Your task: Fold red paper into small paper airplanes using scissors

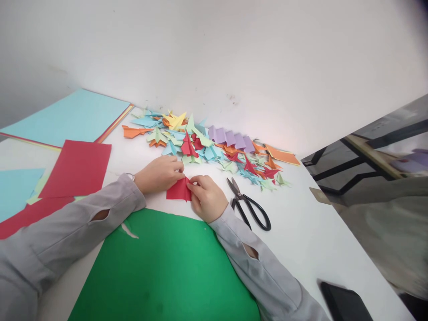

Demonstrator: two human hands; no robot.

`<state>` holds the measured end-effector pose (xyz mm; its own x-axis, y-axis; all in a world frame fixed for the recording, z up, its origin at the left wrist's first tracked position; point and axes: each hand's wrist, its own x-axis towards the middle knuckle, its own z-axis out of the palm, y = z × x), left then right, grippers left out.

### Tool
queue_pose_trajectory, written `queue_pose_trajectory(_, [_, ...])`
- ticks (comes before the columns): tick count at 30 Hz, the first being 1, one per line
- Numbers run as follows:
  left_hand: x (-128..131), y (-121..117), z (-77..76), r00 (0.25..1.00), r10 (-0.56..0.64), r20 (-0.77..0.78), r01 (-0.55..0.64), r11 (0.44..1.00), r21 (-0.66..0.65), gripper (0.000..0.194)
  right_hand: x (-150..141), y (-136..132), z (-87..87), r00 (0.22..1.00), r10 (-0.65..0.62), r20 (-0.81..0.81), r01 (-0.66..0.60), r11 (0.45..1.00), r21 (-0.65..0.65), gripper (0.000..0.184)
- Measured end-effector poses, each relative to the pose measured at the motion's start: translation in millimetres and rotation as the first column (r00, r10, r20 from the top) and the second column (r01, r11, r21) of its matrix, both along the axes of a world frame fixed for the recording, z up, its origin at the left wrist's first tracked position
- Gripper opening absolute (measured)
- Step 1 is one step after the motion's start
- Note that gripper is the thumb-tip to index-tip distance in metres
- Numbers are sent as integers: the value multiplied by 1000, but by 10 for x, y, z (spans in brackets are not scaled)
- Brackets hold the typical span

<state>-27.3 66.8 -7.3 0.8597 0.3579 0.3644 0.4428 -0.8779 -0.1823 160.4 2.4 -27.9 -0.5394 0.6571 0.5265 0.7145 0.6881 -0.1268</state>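
A small piece of red paper with a raised fold lies on the white table, between my hands. My left hand is closed at its upper left edge, with the fingertips bent onto the paper. On its right side, my right hand pinches the paper at the fold between thumb and forefinger. Just beyond my hands lies a heap of small folded paper planes in blue, green, red, orange and yellow. Black-handled scissors rest partly open to the right of my right hand.
Green sheet spreads under my forearms. Red sheets and a large light blue sheet on a stack lie left. Folded purple paper and orange paper sit against the wall. A black phone-like object lies near the right edge.
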Motion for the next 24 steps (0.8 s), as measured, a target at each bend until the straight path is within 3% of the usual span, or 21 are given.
queue_pose_trajectory(24, [82, -84, 3, 997, 49, -53, -52, 998, -47, 22, -35, -20, 24, 995, -35, 98, 32, 999, 36, 26])
